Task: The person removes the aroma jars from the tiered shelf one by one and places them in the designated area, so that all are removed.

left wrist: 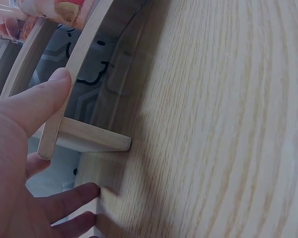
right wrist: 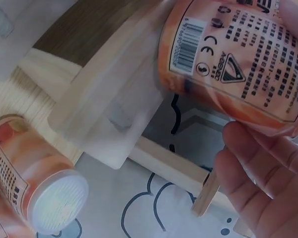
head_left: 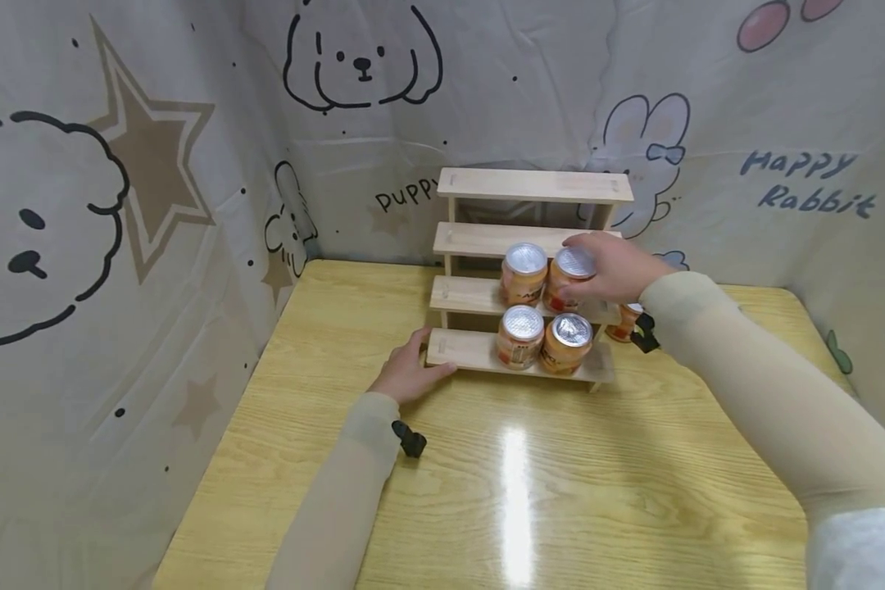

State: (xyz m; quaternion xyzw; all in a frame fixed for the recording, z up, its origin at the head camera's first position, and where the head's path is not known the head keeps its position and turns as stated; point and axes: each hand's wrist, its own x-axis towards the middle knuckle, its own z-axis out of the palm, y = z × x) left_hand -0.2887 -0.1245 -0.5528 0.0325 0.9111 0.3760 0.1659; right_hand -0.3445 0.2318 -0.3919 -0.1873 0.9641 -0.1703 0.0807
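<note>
A light wooden stepped shelf (head_left: 472, 348) with several tiers stands on the table. At the left end of its lowest step, my left hand (head_left: 406, 373) pinches the board, thumb along the front edge (left wrist: 64, 99). On the second step from the bottom, my right hand (head_left: 615, 266) grips an orange can (right wrist: 233, 64) with a silver lid, thumb and fingers on either side. Another such can (head_left: 524, 283) stands just left of it. Two more cans, a left one (head_left: 518, 351) and a right one (head_left: 565, 354), stand together on the lowest step.
More orange cans (right wrist: 35, 173) stand on the table to the right of the shelf, partly hidden by my right arm in the head view. The yellow wood-grain table (head_left: 339, 328) is bordered by a printed cloth (head_left: 383, 139) at the back and sides.
</note>
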